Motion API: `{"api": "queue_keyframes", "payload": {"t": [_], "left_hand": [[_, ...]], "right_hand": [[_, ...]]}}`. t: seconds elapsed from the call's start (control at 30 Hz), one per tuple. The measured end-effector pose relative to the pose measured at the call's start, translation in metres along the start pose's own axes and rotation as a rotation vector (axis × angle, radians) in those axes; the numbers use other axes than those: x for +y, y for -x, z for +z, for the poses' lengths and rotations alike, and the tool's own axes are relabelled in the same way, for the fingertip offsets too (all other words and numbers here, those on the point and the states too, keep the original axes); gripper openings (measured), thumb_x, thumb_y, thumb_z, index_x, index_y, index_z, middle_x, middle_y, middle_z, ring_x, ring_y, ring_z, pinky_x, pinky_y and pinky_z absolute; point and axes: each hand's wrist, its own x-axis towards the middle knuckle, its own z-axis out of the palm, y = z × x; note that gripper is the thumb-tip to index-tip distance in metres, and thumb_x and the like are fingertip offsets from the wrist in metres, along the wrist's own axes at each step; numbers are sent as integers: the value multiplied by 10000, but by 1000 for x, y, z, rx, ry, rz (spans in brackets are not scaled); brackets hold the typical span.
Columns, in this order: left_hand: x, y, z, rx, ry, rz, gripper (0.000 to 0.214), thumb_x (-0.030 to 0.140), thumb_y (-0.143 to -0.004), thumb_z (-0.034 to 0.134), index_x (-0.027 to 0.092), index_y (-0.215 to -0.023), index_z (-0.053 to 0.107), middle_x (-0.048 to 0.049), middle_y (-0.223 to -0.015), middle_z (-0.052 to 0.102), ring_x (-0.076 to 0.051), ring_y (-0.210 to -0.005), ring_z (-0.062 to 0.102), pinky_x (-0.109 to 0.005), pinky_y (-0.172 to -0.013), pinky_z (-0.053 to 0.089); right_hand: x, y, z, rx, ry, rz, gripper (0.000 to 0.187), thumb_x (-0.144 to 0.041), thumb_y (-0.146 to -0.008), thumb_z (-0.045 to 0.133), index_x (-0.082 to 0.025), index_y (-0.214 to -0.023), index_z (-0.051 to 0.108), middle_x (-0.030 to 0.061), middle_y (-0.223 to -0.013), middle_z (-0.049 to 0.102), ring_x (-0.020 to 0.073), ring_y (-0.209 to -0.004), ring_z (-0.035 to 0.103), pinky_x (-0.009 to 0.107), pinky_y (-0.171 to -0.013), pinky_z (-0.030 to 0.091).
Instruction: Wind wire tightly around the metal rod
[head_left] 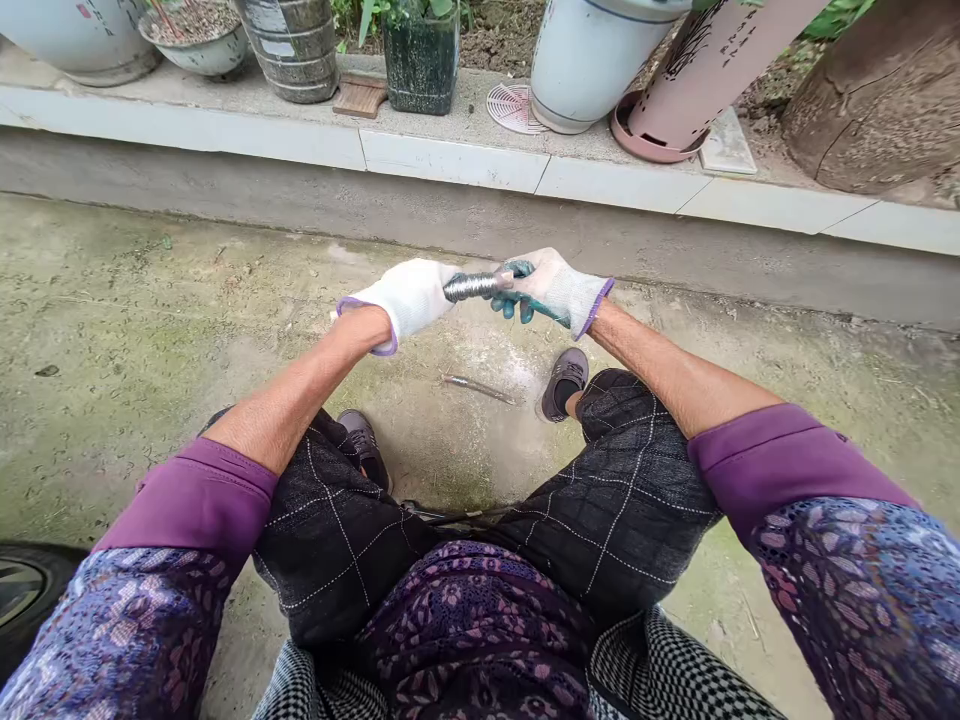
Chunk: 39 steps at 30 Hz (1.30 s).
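As the wire coil [471,286] bridges them, both hands' [416,295] [556,290] fingers [510,308] — closed — grip its ends.

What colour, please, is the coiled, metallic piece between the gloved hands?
The coiled piece is silvery, seen best in the head view.

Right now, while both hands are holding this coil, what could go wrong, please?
The silvery coil is held above the ground between the left hand and the right hand; if a grip slips, it could drop. Its ridged surface might catch on the gloves. A thin rod lies on the ground between the shoes, so a foot could perhaps roll on it.
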Motion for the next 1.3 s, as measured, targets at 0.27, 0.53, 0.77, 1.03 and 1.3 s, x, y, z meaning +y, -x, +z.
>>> {"api": "queue_keyframes", "payload": {"t": [0.27,0.53,0.77,1.03,1.3], "left_hand": [[-23,-16,3,-16,159,-197,414,314,-934,494,175,-1252,720,-100,-902,755,-197,-724,673,-323,-683,499],[-17,-14,31,-109,-371,-89,374,159,-938,503,167,-1215,755,-195,-1041,764,-339,-1090,712,-407,-915,510],[5,0,18,-111,-310,52,384,204,-959,473,207,-1214,760,-140,-906,758,-300,-912,726,-381,-796,495],[-9,-10,2,-9,11,-56,392,317,-936,493,172,-1187,758,-91,-870,746,-209,-787,671,-311,-713,463],[-17,-11,21,-54,-386,-115,403,160,-965,440,146,-1243,731,-202,-1050,761,-337,-1057,731,-409,-879,528]], "right_hand": [[-19,20,24,-64,60,-87,101,-134,-801,688,-107,-855,769,57,-717,739,90,-508,604,193,-389,432],[-39,31,17,-4,157,-132,84,-109,-809,702,-120,-836,780,25,-641,695,68,-474,548,183,-387,397],[-11,2,-3,59,66,-24,30,-104,-789,741,-122,-767,749,32,-625,684,69,-448,529,195,-364,382],[-8,13,15,-72,75,-48,84,-120,-781,695,-114,-821,769,52,-682,726,91,-480,594,192,-378,421],[-21,27,36,-128,212,-115,119,-152,-783,707,-155,-859,798,36,-691,732,112,-508,607,228,-458,450]]}}
